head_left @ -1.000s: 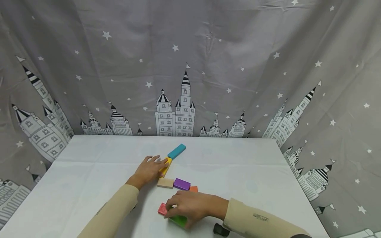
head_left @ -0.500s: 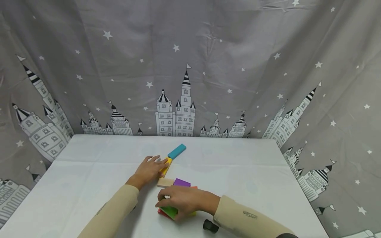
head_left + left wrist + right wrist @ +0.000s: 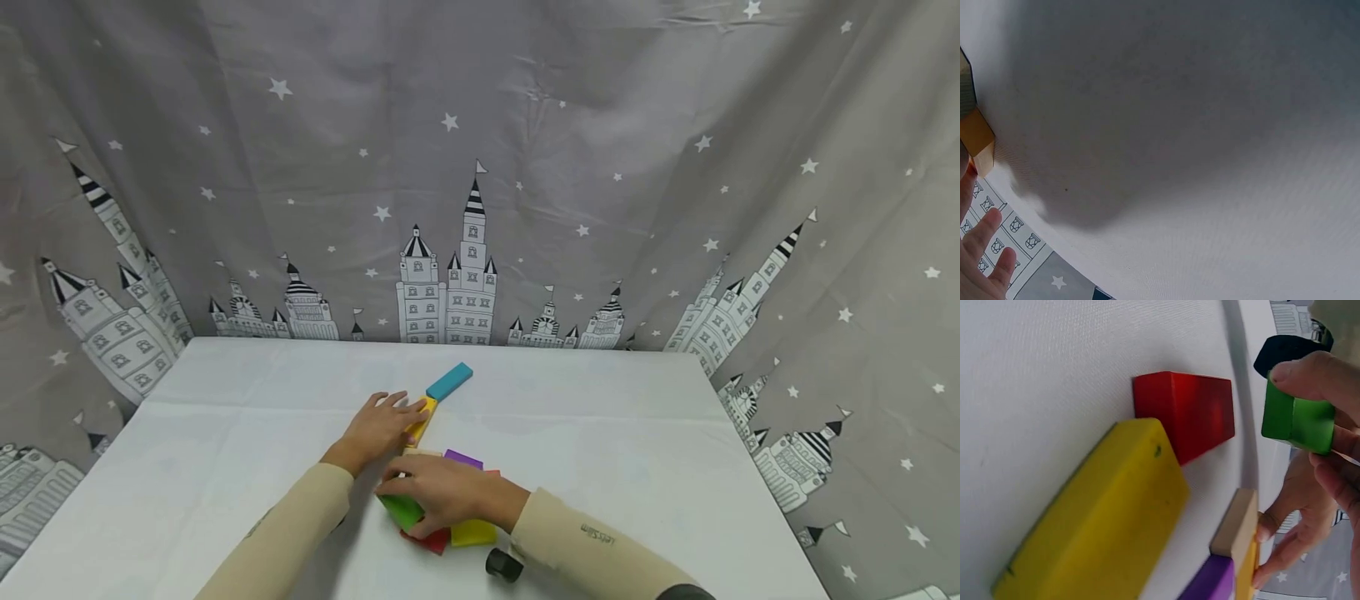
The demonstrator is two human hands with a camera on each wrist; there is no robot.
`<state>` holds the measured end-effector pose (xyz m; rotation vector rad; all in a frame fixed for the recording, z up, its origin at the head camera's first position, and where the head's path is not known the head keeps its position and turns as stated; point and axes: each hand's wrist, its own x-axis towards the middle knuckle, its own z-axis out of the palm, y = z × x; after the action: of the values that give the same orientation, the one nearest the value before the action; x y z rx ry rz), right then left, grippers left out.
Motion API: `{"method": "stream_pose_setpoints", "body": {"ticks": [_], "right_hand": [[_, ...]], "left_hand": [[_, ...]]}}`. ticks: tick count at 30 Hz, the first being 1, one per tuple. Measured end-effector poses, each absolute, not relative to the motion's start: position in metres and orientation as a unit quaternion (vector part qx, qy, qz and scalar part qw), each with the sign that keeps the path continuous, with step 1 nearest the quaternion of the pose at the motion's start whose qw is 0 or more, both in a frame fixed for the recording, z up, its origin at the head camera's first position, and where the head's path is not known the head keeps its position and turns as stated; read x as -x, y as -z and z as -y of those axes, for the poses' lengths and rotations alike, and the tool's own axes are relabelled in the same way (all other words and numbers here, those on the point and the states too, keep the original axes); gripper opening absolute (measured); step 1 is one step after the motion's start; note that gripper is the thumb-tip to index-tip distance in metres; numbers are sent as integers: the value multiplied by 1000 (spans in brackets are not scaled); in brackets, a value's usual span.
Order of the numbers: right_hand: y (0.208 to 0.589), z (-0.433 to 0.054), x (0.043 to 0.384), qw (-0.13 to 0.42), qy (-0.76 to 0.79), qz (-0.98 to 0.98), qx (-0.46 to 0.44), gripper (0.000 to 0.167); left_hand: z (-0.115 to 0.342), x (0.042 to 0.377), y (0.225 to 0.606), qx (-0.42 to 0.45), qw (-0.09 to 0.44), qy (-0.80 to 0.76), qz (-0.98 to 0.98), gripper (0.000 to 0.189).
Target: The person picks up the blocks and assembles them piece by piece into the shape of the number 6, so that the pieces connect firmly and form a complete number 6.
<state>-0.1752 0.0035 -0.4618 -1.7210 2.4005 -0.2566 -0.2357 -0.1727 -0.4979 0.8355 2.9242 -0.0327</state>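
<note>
My right hand [image 3: 446, 490] pinches a green block [image 3: 402, 510] between thumb and fingers; the right wrist view shows the green block [image 3: 1297, 415] held off the table. My left hand [image 3: 377, 431] grips an amber-yellow block [image 3: 424, 423] that lies on the table, thumb on its near side. That block touches a blue block [image 3: 450, 381] at its far end and a plain wooden block [image 3: 1235, 522] at its near end. Beyond my right hand a purple block [image 3: 463, 458] partly shows. Below it are a red block [image 3: 431, 541] and a lemon-yellow block [image 3: 474, 533].
An orange block [image 3: 492, 472] peeks out behind my right wrist. A black wrist device [image 3: 504, 565] hangs beneath the right sleeve. The white table [image 3: 600, 433] ends at a grey curtain [image 3: 570, 150] printed with castles and stars.
My right hand has carried the green block left and away from me, uncovering the red and lemon-yellow blocks. The left hand stays on the amber-yellow block.
</note>
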Motion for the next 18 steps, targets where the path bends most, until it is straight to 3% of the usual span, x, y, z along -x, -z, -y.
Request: {"method": "stream_pose_setpoints", "body": {"ticks": [18], "right_hand": [[487, 13, 164, 35, 150, -861, 484, 60]], "left_hand": [[173, 236, 500, -287, 33, 19, -957, 48]]}}
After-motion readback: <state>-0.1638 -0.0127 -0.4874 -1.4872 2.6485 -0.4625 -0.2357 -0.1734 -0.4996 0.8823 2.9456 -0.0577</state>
